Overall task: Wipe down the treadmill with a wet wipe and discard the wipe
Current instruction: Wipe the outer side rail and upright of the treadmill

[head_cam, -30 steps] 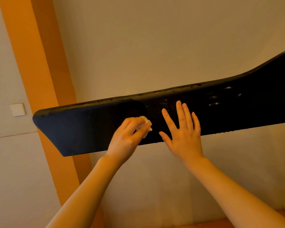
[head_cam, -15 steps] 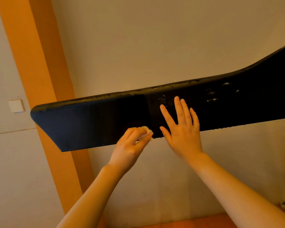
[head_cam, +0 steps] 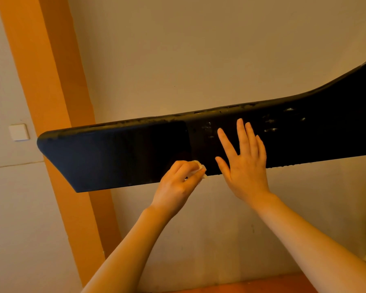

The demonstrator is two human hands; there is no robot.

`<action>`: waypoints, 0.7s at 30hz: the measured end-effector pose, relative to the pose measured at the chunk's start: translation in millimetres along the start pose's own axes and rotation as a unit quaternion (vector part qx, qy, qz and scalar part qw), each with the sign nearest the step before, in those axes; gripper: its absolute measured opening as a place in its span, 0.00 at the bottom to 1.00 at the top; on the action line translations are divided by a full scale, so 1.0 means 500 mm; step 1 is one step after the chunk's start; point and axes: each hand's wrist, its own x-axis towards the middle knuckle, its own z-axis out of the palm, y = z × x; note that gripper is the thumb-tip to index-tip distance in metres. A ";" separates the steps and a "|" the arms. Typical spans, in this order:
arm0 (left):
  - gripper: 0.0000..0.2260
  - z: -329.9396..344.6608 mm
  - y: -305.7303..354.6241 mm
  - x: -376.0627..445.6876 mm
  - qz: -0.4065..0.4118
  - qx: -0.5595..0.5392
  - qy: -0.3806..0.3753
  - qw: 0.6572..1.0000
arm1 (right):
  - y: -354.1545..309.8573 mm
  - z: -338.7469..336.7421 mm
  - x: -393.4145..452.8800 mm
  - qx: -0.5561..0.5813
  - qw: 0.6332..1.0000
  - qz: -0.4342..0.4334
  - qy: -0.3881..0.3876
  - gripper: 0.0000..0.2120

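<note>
Two bare forearms in view, no sleeves visible up to frame edge. Left hand (head_cam: 176, 185) and right hand (head_cam: 244, 166) both bare: no gloves, rings, watch or wristband seen. Fingernails short, unpainted as far as visible. No markings visible on either arm.

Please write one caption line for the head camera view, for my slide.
Left hand rubs a wet wipe along the black treadmill panel while right hand rests flat on it.

Open panel (head_cam: 114, 157) leftward, right hand (head_cam: 244, 166) blocking right, wall (head_cam: 199, 60) seemingly close behind
</note>
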 end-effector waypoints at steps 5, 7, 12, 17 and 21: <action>0.07 -0.011 -0.004 0.021 0.029 0.016 0.032 0.999 | 0.000 0.003 -0.001 -0.012 1.000 0.003 -0.004 0.30; 0.04 -0.025 0.006 0.041 0.051 0.035 0.070 0.996 | 0.000 0.004 -0.002 -0.019 1.000 0.003 -0.006 0.30; 0.13 -0.033 -0.019 0.060 0.227 0.239 0.119 0.936 | 0.002 0.006 -0.001 -0.030 1.000 0.002 -0.007 0.30; 0.13 -0.035 -0.030 0.057 0.258 0.274 0.106 0.920 | -0.001 0.008 -0.001 -0.031 0.999 0.004 -0.007 0.30; 0.11 -0.056 -0.015 0.097 0.210 0.193 0.173 0.943 | 0.002 0.007 -0.002 -0.034 0.999 0.005 -0.006 0.30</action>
